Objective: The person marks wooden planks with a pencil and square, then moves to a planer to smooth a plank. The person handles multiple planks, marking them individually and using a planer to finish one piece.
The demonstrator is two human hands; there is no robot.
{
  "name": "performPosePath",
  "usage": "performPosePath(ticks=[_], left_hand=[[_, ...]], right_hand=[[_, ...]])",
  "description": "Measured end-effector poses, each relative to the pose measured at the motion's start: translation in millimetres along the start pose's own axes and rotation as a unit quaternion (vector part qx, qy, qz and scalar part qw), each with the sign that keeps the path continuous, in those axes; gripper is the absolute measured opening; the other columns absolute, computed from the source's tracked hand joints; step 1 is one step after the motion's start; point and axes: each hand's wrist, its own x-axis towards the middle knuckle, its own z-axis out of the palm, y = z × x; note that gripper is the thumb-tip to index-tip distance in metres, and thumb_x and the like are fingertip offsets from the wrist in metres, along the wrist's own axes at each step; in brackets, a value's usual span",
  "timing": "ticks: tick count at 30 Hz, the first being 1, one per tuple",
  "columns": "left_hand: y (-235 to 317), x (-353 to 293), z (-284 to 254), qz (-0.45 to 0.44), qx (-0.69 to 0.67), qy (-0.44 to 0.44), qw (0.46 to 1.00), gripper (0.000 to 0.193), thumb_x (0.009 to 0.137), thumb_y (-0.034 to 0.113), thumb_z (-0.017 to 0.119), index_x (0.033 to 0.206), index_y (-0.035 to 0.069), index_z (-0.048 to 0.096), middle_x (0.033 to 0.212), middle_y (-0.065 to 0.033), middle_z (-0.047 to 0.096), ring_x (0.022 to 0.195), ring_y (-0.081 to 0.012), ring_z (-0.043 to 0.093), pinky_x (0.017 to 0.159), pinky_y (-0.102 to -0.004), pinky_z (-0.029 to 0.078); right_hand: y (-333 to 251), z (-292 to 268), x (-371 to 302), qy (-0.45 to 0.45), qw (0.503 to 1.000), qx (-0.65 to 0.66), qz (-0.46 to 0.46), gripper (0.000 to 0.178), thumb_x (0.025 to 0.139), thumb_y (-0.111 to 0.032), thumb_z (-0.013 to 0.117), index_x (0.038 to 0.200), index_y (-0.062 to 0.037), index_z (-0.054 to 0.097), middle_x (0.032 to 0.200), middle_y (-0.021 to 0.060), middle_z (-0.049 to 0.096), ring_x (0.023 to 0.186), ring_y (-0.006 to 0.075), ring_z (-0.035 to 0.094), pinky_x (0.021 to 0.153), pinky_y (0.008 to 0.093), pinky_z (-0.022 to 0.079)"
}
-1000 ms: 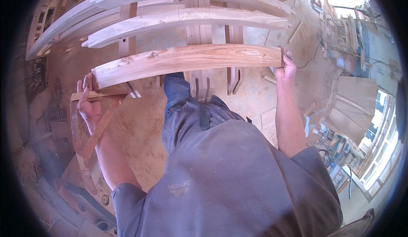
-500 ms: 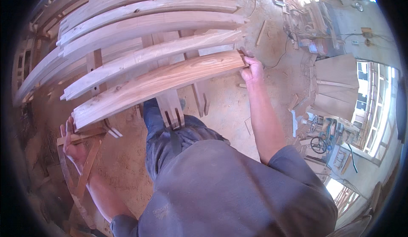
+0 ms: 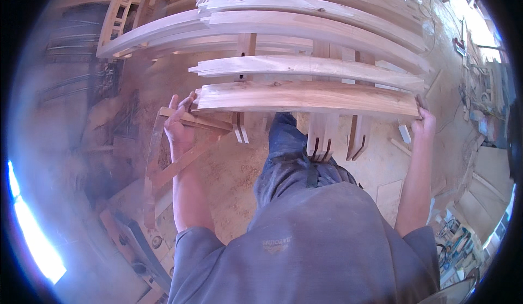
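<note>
While left hand [image 3: 181, 123] and right hand [image 3: 425, 121] grip its ends, a tan, slightly bowed wooden board [image 3: 310, 98] stretches lengthwise, left to right, beyond the grey shirt [image 3: 327, 238].

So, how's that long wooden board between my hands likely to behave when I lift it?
The wooden board is probably stiff, since its grain and thickness suggest solid timber. It's long, reaching from your left hand to your right hand, so lifting just one end would likely let the other dip. Its surface looks bare and matte, so it's probably not very slippery.
</note>
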Motion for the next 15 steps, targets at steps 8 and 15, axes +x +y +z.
performPosePath(ticks=[8, 15], left_hand=[[9, -5, 22, -0.008, 0.030, 0.020, 0.999, 0.067, 0.096, -0.002, 0.051, 0.156, -0.003, 0.022, 0.127, -0.0338, 0.068, 0.136, -0.0465, 0.058, 0.123, -0.0584, 0.037], [22, 12, 33, -0.016, 0.073, -0.034, 0.997, 0.068, 0.099, 0.002, 0.050, 0.160, -0.004, 0.022, 0.137, -0.0338, 0.063, 0.133, -0.0423, 0.060, 0.113, -0.0522, 0.047]], right_hand=[[-10, 34, -12, 0.064, 0.998, -0.007, 0.001, 0.062, 0.091, 0.011, 0.047, 0.153, 0.0103, 0.047, 0.152, 0.0267, 0.055, 0.142, 0.0358, 0.055, 0.126, 0.0481, 0.039], [-35, 9, 36, 0.114, 0.993, 0.030, 0.006, 0.055, 0.093, 0.013, 0.045, 0.148, 0.0123, 0.043, 0.142, 0.0297, 0.059, 0.134, 0.0428, 0.059, 0.123, 0.0579, 0.043]])
